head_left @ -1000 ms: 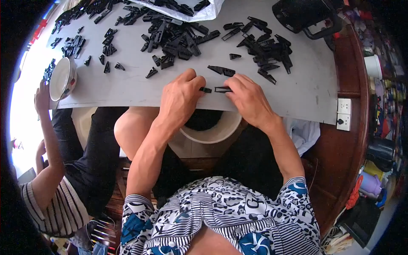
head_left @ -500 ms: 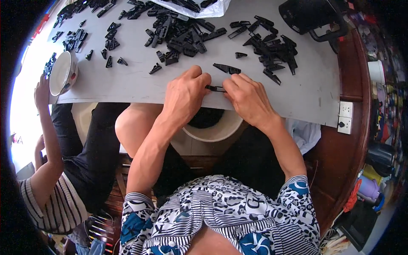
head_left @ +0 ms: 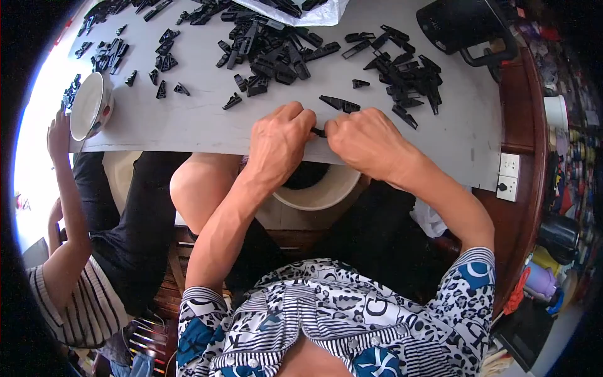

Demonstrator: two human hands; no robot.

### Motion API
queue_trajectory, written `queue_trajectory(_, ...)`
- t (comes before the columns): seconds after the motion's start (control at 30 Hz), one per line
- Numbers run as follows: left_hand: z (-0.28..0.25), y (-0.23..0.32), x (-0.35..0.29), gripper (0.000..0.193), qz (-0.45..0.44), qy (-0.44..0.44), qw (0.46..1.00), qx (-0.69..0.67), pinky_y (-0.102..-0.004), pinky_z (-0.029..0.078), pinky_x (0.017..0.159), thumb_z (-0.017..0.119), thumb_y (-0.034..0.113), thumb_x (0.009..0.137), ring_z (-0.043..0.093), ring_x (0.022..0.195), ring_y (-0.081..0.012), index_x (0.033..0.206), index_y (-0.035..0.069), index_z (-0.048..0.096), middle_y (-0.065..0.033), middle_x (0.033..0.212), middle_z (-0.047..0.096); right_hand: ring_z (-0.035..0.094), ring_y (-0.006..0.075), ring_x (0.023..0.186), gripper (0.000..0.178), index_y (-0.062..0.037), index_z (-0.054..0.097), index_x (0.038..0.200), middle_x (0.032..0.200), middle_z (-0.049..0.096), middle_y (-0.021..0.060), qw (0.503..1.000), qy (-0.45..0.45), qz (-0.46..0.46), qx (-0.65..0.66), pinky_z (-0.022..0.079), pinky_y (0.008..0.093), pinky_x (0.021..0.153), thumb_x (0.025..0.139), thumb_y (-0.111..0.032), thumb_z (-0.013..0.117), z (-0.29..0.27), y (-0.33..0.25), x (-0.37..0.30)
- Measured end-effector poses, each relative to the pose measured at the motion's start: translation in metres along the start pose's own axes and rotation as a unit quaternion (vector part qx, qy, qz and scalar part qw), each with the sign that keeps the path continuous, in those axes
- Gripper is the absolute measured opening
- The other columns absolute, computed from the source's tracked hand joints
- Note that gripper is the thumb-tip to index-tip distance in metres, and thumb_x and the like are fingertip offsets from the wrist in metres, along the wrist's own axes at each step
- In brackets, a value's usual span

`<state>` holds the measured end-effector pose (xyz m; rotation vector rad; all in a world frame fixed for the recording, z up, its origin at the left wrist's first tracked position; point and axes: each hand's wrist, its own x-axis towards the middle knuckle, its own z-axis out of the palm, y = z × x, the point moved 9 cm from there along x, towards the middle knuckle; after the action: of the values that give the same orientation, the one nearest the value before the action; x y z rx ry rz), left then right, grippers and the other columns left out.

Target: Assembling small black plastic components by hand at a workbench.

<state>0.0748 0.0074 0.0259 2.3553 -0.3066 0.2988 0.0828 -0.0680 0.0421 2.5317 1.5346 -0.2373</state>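
Left hand (head_left: 278,141) pinches one end of small black clip (head_left: 319,132); right hand (head_left: 369,139) clenched on other; fingertips mostly hidden. Clip above grey table (head_left: 188,129), near front edge. Judged light, stiff, smooth, slightly slippery; thin parts could snap. Best hold: ends, fingertip pinch. No marking legible on clip. Patterned shirt (head_left: 339,292) bears printed letters.

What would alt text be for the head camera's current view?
A person's left hand and right hand hold a small black piece between them at the near edge of a grey table. Beyond lie piled black pieces, with a white bowl left and black jug upper right.
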Motion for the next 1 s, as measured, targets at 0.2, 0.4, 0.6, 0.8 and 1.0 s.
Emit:
queue_trajectory(0.2,0.001,-0.001,0.001,0.017,-0.008,0.001,1.000,-0.012,-0.0426,0.047,0.064,0.070,0.010,0.071,0.059,0.077,-0.0315,0.079,0.006,0.055,-0.0105,0.078,0.054,0.063,0.0327,0.071,0.006,-0.0018,0.056,0.078,0.075,0.061,0.0129,0.993,0.026,0.015,0.118,0.050,0.0424,0.060,0.076,-0.007,0.060,0.011,0.018,-0.005)
queue_trajectory(0.4,0.001,0.001,0.003,0.018,-0.021,-0.013,0.999,-0.023,-0.0424,0.046,0.064,0.071,0.010,0.071,0.059,0.078,-0.0313,0.077,0.005,0.055,-0.0103,0.079,0.054,0.060,0.0362,0.082,0.015,-0.0018,0.051,0.084,0.083,0.060,0.0146,0.972,0.043,0.105,0.204,0.047,0.0472,0.067,0.077,-0.006,0.064,0.010,0.032,-0.017)
queue_trajectory(0.6,0.000,-0.001,0.002,0.018,-0.031,-0.019,0.999,-0.020,-0.0428,0.046,0.064,0.071,0.011,0.071,0.059,0.078,-0.0314,0.077,0.005,0.055,-0.0104,0.079,0.054,0.057,0.0382,0.085,0.021,0.0001,0.050,0.090,0.089,0.057,0.0165,0.940,0.058,0.127,0.311,0.045,0.0442,0.071,0.076,-0.004,0.064,0.014,0.042,-0.024)
queue_trajectory(0.8,0.001,0.001,0.003,0.019,-0.033,-0.023,0.999,-0.016,-0.0426,0.046,0.064,0.072,0.011,0.070,0.059,0.079,-0.0313,0.078,0.005,0.055,-0.0102,0.079,0.054,0.058,0.0307,0.076,0.022,0.0005,0.053,0.099,0.081,0.056,0.0162,0.880,0.082,0.168,0.436,0.046,0.0412,0.068,0.080,-0.009,0.062,0.023,0.049,-0.040)
queue_trajectory(1.0,0.001,0.001,0.002,0.019,-0.037,-0.021,0.999,-0.021,-0.0424,0.046,0.065,0.072,0.010,0.069,0.059,0.079,-0.0313,0.079,0.005,0.056,-0.0100,0.079,0.054,0.056,0.0155,0.068,0.024,0.0001,0.055,0.105,0.072,0.055,0.0056,0.648,-0.024,0.276,0.709,0.045,0.0332,0.061,0.085,-0.011,0.061,0.067,0.045,-0.058)
